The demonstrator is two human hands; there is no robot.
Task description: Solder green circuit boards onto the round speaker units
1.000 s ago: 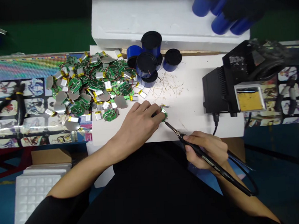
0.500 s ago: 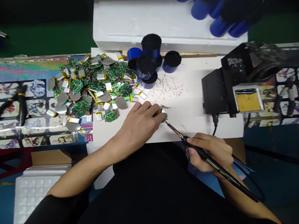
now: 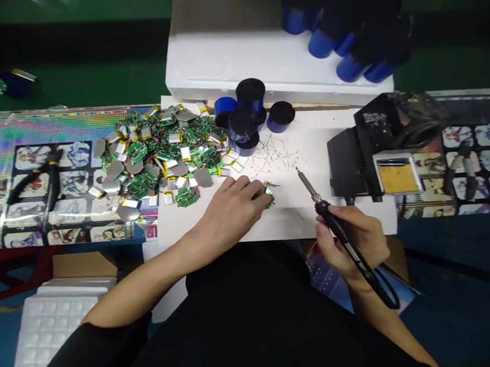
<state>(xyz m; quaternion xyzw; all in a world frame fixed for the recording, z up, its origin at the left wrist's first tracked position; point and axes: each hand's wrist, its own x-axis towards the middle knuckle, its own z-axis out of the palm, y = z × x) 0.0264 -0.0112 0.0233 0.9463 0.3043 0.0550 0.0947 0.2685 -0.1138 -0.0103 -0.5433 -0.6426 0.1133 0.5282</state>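
My left hand point(image 3: 239, 207) rests on the white board point(image 3: 215, 230), its fingers closed on a small green circuit board point(image 3: 270, 197) that is mostly hidden under them. A thin silvery part point(image 3: 272, 184) sticks out beyond the fingertips. My right hand point(image 3: 353, 237) grips a black soldering iron point(image 3: 344, 233); its metal tip points up and left over the white board, apart from the circuit board. Left of my left hand lies a heap of green circuit boards point(image 3: 137, 153) with silver, yellow-taped battery cells. Several blue cups with black tops point(image 3: 243, 124) stand behind my hands.
At the right stands a black soldering station point(image 3: 344, 165) with a yellow sponge point(image 3: 398, 177) in its tray. Pliers point(image 3: 51, 177) lie at far left, another pair point(image 3: 462, 171) at far right. A white foam block point(image 3: 228, 64) at the back carries more blue cups point(image 3: 321, 44).
My right hand has drawn the soldering iron up and to the right, its tip now away from the circuit board. My left hand keeps its hold. The whole view has shifted slightly.
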